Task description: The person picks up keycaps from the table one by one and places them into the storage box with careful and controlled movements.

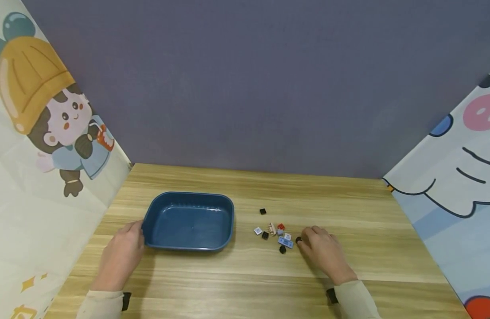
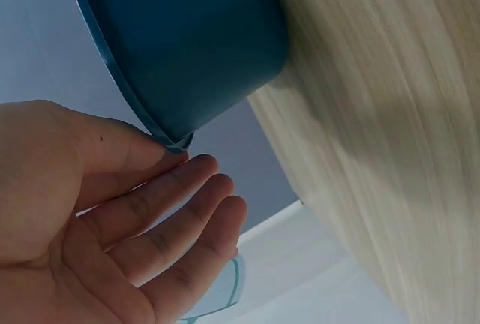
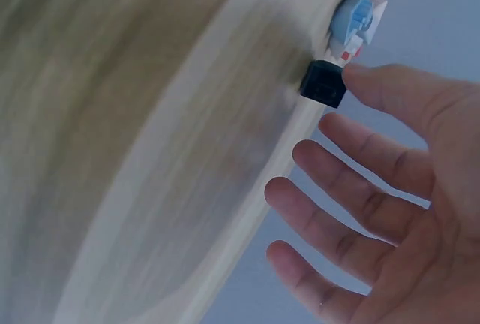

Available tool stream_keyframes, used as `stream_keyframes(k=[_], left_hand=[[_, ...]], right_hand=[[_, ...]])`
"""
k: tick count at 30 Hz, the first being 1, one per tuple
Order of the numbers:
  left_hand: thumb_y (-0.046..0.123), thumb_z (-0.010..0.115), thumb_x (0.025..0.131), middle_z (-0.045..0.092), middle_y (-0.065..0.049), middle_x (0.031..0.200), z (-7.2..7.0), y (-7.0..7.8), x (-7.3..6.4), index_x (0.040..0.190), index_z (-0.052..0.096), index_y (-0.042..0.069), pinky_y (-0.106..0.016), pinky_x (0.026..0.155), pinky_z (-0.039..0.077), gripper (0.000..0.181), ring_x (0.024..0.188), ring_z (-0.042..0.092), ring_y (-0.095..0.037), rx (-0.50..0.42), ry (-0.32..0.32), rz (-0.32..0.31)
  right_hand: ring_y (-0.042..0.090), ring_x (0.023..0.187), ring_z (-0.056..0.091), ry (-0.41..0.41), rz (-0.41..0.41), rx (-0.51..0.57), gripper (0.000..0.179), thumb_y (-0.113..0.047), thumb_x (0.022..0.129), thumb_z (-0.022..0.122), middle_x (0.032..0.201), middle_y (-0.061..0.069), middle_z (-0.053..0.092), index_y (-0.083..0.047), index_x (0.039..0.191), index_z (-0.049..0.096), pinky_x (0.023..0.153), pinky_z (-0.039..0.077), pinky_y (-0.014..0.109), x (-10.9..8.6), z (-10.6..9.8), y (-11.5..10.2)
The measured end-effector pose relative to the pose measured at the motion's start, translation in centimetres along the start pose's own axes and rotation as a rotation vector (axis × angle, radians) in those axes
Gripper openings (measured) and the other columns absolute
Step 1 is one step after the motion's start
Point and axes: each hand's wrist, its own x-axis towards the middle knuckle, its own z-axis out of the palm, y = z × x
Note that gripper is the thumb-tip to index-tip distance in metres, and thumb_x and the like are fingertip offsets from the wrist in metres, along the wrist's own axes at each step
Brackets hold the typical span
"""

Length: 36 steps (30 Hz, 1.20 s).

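At the left end of a dark blue plastic tub point(image 1: 189, 248), my left hand point(image 1: 123, 252) pinches the rim. The left wrist view shows thumb and forefinger at the tub's rim point(image 2: 120, 76), with the other fingers loosely bent. My right hand point(image 1: 322, 250) is beside a small black block point(image 1: 298, 240) on the table. In the right wrist view, the thumb tip is at that black block point(image 3: 324, 84) and the fingers point(image 3: 360, 204) are spread and relaxed. To its left lie a light blue block point(image 1: 285, 242), another black block point(image 1: 282, 250) and a white piece point(image 1: 288, 236).
Further left are a red piece point(image 1: 281, 226), a beige piece point(image 1: 272, 229), a white tile point(image 1: 258, 231) and a black piece point(image 1: 265, 235). Another black piece point(image 1: 262, 211) lies farther back. A grey panel point(image 1: 245, 88) borders the wooden table point(image 1: 245, 288) behind.
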Motion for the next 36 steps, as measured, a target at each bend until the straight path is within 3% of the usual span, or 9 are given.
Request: stream_keyframes(k=[12,19,26,30,36], left_hand=[[-0.006,0.059,0.089,0.064,-0.032,0.114,0.1,-0.2,-0.1,0.119,0.061,-0.014,-0.065,0.074,0.053,0.031,0.098,0.062,-0.052,-0.011,0.016,0.01],[-0.006,0.06,0.088,0.064,-0.032,0.114,0.2,-0.3,-0.1,0.119,0.061,-0.015,-0.065,0.073,0.053,0.032,0.097,0.062,-0.052,-0.008,0.021,0.012],[-0.006,0.06,0.088,0.064,-0.032,0.112,0.3,-0.4,-0.1,0.118,0.061,-0.015,-0.065,0.073,0.054,0.031,0.095,0.063,-0.052,-0.002,0.018,0.019],[-0.006,0.06,0.089,0.064,-0.032,0.112,0.2,-0.4,-0.1,0.119,0.061,-0.015,-0.065,0.073,0.054,0.031,0.096,0.062,-0.052,0.001,-0.002,0.005],[-0.007,0.058,0.089,0.063,-0.033,0.114,0.2,-0.3,-0.1,0.119,0.06,-0.016,-0.065,0.076,0.053,0.032,0.098,0.062,-0.053,0.004,-0.004,0.012]], right_hand=[[0.03,0.093,0.065,0.035,0.012,0.014,0.02,-0.022,0.088,0.076,0.098,0.008,0.067,-0.009,0.102,0.07,0.081,0.055,0.059,0.3,0.3,-0.3],[0.029,0.091,0.066,0.081,-0.044,0.032,0.022,-0.022,0.089,0.077,0.1,0.007,0.068,-0.008,0.105,0.07,0.08,0.056,0.055,0.9,-0.6,-1.8],[0.025,0.09,0.066,0.119,-0.13,0.063,0.024,-0.024,0.089,0.077,0.1,0.005,0.068,-0.01,0.107,0.071,0.077,0.057,0.048,2.5,-1.6,-5.0],[0.023,0.093,0.065,0.117,-0.185,0.091,0.023,-0.027,0.092,0.074,0.102,0.002,0.068,-0.012,0.109,0.07,0.083,0.055,0.049,4.0,-2.1,-7.6],[0.025,0.097,0.065,0.143,-0.315,0.139,0.021,-0.026,0.093,0.073,0.104,0.004,0.069,-0.013,0.109,0.07,0.082,0.056,0.047,6.3,-2.5,-11.5]])
